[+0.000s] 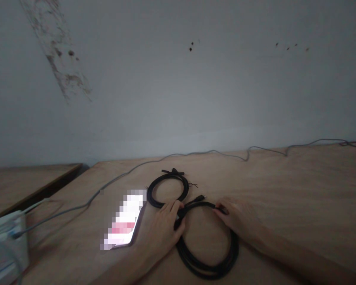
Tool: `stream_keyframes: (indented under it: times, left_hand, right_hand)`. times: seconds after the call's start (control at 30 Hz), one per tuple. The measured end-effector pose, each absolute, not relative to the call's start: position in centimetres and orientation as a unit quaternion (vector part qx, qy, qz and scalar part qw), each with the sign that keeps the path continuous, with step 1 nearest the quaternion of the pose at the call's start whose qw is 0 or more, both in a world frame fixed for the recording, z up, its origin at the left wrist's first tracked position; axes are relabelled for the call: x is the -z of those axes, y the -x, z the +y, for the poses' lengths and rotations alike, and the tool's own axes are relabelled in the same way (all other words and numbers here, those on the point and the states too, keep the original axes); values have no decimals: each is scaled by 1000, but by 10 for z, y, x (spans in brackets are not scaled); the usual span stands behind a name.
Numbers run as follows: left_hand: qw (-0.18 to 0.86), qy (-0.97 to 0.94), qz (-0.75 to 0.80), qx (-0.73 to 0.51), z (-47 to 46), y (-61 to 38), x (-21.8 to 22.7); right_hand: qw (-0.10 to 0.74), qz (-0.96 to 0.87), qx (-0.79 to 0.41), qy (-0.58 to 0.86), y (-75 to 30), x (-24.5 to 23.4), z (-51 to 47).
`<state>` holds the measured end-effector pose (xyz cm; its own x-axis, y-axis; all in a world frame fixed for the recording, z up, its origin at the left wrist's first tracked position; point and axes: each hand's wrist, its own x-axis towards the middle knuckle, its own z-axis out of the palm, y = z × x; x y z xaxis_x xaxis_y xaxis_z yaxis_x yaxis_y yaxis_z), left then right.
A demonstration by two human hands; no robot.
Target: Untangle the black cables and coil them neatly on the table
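Two coils of black cable lie on a wooden table [284,186]. The nearer, larger coil [207,265] has its top under both hands. My left hand [163,229] rests on the coil's upper left side, fingers curled over the cable. My right hand [240,221] pinches the cable at the coil's top right. A plug end [200,197] sticks out just above the hands. The smaller coil [167,190] lies farther back, bound with a black tie [173,171], just beyond my left fingertips.
A lit phone [126,221] lies on the table left of my left hand. A thin grey wire [225,154] runs along the table's back edge by the wall. White objects [6,241] sit at the far left; a second wooden surface [23,182] stands behind them.
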<state>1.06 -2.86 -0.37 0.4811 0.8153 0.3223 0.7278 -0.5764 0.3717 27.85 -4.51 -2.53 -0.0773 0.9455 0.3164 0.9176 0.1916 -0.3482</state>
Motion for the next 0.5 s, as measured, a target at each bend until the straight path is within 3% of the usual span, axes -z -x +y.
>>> stream_keyframes:
  times: [0.5]
  left_hand:
    - [73,-864,438,-240,-29,-13,0]
  right_hand:
    - [238,-760,24,604,-279,34,-44]
